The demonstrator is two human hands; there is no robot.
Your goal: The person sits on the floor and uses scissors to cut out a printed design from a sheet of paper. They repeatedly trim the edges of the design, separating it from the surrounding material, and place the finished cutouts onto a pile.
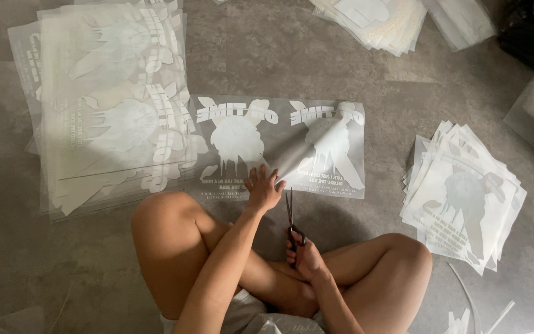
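- The left hand (263, 188) lies flat with fingers spread, pressing the near edge of a clear printed sheet (279, 145) on the floor (341, 80).
- The right hand (304, 253) is closed around black scissors (292, 216), blades pointing at the sheet's near edge.
- A tall stack of sheets (106, 105) lies left; a pile of cut pieces (461, 195) lies right.

Single head-mounted camera, aimed steeply downward at close range over crossed legs (279, 266) toward the floor (267, 55).
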